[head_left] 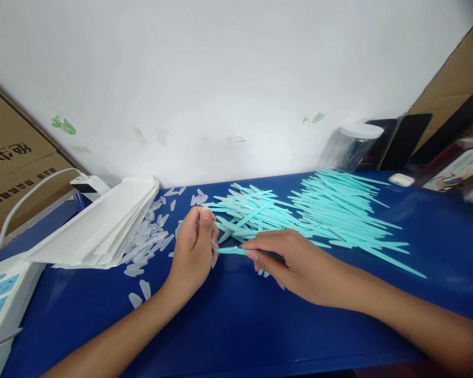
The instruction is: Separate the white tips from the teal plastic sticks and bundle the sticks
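Observation:
My right hand [287, 262] pinches a turquoise eyebrow razor [232, 251] near its blade end, which points left at my other hand. My left hand [195, 241] is closed, thumb up; a bit of translucent plastic cap [214, 244] shows at its fingers, mostly hidden. Just behind the hands lies a heap of turquoise razors [252, 207], several with pale covers on their ends. A larger pile of turquoise razors [339, 210] spreads to the right. Left of my left hand, many loose translucent caps [147, 239] are scattered on the blue table [228, 331].
A stack of white paper bags [98, 226] lies at left, beside a power strip [3, 299] and a white plugged-in device [89, 185]. Cardboard boxes [11, 163] stand far left. At back right are a clear jar [350, 147], a dark phone [405, 140] and a white earbud case [401, 180].

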`<state>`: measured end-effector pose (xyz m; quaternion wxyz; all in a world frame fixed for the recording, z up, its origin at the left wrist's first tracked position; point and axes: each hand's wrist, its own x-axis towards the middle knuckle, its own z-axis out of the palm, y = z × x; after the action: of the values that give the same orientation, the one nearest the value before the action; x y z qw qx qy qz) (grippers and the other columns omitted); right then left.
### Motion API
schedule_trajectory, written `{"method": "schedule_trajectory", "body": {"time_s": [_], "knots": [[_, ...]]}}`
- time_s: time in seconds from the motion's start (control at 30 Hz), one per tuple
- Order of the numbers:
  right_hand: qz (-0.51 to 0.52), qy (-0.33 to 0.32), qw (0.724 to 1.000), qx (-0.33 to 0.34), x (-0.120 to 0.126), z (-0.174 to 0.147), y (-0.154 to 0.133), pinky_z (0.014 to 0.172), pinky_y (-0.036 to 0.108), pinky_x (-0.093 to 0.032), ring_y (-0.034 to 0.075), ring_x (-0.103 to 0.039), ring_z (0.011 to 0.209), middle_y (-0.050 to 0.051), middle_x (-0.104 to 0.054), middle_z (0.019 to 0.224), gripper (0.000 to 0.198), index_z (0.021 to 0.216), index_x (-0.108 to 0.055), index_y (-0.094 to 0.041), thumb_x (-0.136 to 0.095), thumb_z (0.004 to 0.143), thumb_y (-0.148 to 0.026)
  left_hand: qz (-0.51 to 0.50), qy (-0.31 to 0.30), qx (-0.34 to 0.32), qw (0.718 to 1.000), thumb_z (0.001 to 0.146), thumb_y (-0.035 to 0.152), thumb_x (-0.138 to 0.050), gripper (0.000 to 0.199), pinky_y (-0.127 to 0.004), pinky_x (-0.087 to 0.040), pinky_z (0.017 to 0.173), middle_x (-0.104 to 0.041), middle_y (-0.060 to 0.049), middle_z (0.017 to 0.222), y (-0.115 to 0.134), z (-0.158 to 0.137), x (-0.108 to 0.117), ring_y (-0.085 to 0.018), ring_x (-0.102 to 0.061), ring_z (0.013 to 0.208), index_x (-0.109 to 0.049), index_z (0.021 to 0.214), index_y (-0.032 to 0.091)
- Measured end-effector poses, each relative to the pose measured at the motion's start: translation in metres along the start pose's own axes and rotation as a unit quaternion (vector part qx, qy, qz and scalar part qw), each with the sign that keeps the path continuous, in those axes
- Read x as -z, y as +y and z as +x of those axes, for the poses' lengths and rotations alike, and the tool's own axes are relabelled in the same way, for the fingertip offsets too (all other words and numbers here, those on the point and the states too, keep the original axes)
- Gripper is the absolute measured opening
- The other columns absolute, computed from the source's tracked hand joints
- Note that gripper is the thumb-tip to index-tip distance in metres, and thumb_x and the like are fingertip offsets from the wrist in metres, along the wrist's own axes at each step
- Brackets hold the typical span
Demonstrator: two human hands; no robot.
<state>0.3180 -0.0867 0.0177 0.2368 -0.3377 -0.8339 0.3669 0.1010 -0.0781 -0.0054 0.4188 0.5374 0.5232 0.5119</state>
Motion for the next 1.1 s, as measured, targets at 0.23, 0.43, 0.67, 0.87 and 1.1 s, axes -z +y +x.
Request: {"method": "schedule_trajectory", "body": {"time_s": [0.23, 0.43, 0.67, 0.87, 1.1], "knots": [[0.023, 0.012, 0.999, -0.024, 0.001, -0.001, 0.0, 0.063, 0.027, -0.048, 0.01, -0.06, 0.055, -0.003, -0.066, 0.074, 0.028, 0.102, -0.073, -0.021, -0.048, 0.113, -0.027, 0.024, 0.0, -0.024, 0.999, 0.109, 0.062, -0.046, 0.043, -0.019, -0.033, 0.034, -0.048, 0.007, 0.072, 0.002, 0.0, 0.0, -0.006, -0.044, 0.039, -0.048, 0.09, 0.023], [0.06, 0.033, 0.996, -0.06, 0.003, -0.001, 0.004, 0.056, 0.025, -0.048, 0.009, -0.063, 0.055, -0.002, -0.071, 0.083, 0.026, 0.108, -0.072, -0.023, -0.05, 0.114, -0.033, 0.062, -0.023, -0.056, 0.996, 0.113, 0.059, -0.037, 0.043, -0.021, -0.032, 0.039, -0.044, 0.008, 0.063, -0.002, -0.004, 0.001, -0.007, -0.045, 0.041, -0.047, 0.09, 0.024], [0.056, 0.038, 0.994, -0.08, 0.001, 0.001, 0.002, 0.061, 0.025, -0.051, 0.011, -0.066, 0.063, -0.003, -0.077, 0.087, 0.014, 0.106, -0.071, -0.024, -0.058, 0.109, -0.028, 0.148, -0.07, -0.109, 0.981, 0.114, 0.055, -0.038, 0.036, -0.025, -0.036, 0.048, -0.046, 0.006, 0.073, -0.009, -0.009, 0.005, -0.009, -0.045, 0.05, -0.048, 0.098, 0.024], [0.121, 0.023, 0.987, -0.103, -0.003, 0.0, 0.0, 0.055, 0.026, -0.05, 0.01, -0.062, 0.056, -0.003, -0.08, 0.093, 0.01, 0.108, -0.067, -0.025, -0.061, 0.108, -0.033, 0.179, -0.106, -0.128, 0.97, 0.116, 0.051, -0.035, 0.034, -0.026, -0.031, 0.05, -0.044, 0.006, 0.075, -0.008, -0.013, 0.002, -0.009, -0.041, 0.052, -0.047, 0.098, 0.024], [0.141, 0.02, 0.984, -0.105, -0.005, 0.002, 0.002, 0.056, 0.026, -0.052, 0.011, -0.062, 0.057, -0.001, -0.08, 0.094, 0.012, 0.11, -0.067, -0.025, -0.063, 0.107, -0.036, 0.157, -0.103, -0.108, 0.976, 0.115, 0.054, -0.037, 0.037, -0.024, -0.036, 0.048, -0.044, 0.006, 0.073, -0.008, -0.013, -0.001, -0.008, -0.044, 0.051, -0.047, 0.097, 0.024]]}}
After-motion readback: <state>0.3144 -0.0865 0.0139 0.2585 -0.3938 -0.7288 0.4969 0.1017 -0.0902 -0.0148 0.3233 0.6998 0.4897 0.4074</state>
